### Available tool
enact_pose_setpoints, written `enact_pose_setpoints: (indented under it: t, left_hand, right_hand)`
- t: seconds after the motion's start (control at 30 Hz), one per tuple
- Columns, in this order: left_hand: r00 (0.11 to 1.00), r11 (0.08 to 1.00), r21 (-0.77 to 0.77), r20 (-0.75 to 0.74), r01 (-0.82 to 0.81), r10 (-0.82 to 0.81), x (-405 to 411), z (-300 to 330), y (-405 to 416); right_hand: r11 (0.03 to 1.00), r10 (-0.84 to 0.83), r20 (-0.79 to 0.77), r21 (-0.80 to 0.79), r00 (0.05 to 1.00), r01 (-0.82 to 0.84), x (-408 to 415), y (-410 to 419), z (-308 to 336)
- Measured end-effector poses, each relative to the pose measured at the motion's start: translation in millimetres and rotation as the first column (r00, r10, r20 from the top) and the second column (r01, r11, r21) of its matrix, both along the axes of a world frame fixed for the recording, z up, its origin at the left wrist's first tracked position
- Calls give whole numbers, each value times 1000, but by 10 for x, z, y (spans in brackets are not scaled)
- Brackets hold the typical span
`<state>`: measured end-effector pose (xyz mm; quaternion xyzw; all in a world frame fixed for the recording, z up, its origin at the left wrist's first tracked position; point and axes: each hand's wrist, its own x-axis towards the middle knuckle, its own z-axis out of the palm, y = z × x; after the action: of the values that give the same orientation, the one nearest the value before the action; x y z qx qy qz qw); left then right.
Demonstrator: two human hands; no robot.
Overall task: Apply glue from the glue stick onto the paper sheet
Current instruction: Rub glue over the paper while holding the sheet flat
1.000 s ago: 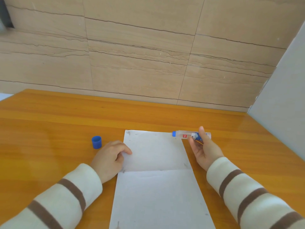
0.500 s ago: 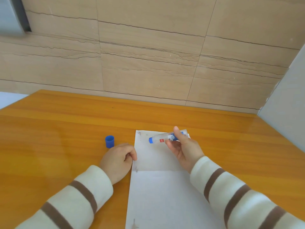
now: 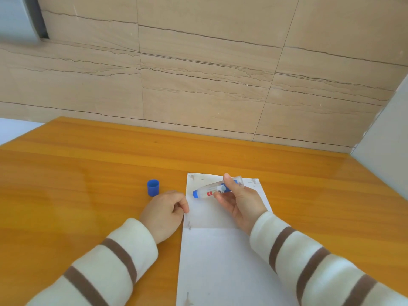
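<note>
Two hands are in the head view, both in cream sleeves with brown stripes. Right hand (image 3: 239, 203) holds the glue stick (image 3: 210, 191) above the far half of the paper sheet (image 3: 220, 261); thumb and fingers (image 3: 227, 181) are curled round the rear part of the tube, pinching it. Tube is tilted, blue tip pointing left and slightly down toward the sheet; clear body with a red and blue label. Whether the tip touches the paper cannot be told from this angle. Left hand (image 3: 164, 212) rests at the left edge of the sheet, near the fold line; its fingers are loosely curled, fingertips at the paper's edge, nothing gripped. Whether they press on the sheet or only lie beside it cannot be told. Paper sheet lies flat on the orange wooden tabletop (image 3: 77, 184), long side running away from the person, with one crosswise crease about mid-length. Small grey-brown smudges show near the far corners, at the left end of the crease and at the near left edge. Blue cap (image 3: 153, 187) stands upright on the tabletop, open end up, just left of the left hand and apart from the sheet. Beige stone-look wall panels (image 3: 198, 85) rise behind the tabletop; a grey panel stands at the right.
</note>
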<state>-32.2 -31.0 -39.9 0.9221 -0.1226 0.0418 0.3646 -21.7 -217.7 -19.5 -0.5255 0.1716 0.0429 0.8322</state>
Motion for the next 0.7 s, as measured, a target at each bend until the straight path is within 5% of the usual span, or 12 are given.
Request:
enact_pose_setpoints:
  t: [0.7]
  left_hand:
    - [999, 1000, -25, -31, -19, 18, -10, 45, -2]
  right_hand:
    - [998, 1, -24, -63, 1000, -2, 6, 9, -15]
